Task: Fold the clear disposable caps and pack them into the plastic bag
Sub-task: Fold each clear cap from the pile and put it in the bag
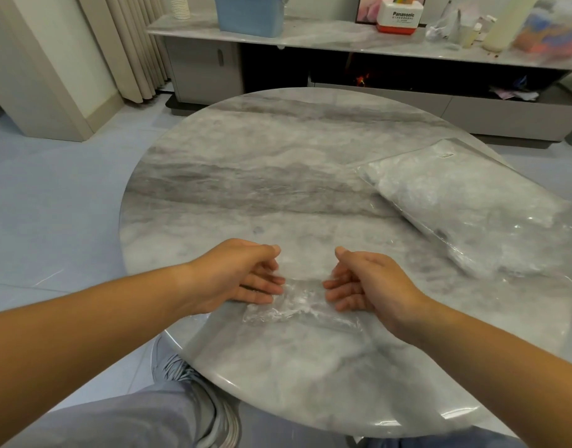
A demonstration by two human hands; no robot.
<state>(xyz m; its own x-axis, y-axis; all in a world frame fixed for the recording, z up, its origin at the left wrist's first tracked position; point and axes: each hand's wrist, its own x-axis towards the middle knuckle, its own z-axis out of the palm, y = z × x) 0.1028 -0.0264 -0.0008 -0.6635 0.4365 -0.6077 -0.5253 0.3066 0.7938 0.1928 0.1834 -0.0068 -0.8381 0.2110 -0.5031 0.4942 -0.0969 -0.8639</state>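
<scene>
Two bare hands hover low over the near part of a round marble table [278, 150], palms turned toward each other. The left hand [242, 273] has its fingers loosely stretched toward the middle and grips nothing; its fingertips reach the left edge of a clear disposable cap [299, 307]. The right hand [367, 279] mirrors it, fingers relaxed and uncurled, tips at the cap's right edge. Whether the tips press the film or only brush it cannot be told.

The cap lies flat as a crumpled, folded strip on the tabletop between the two hands, close to the near rim. A plastic bag [465, 205], stuffed with clear crinkled film, lies on the right side of the table, well apart from the cap. Far behind, a low cabinet [342, 37] carries a blue bucket [249, 14] and a white-and-red box [397, 19].
</scene>
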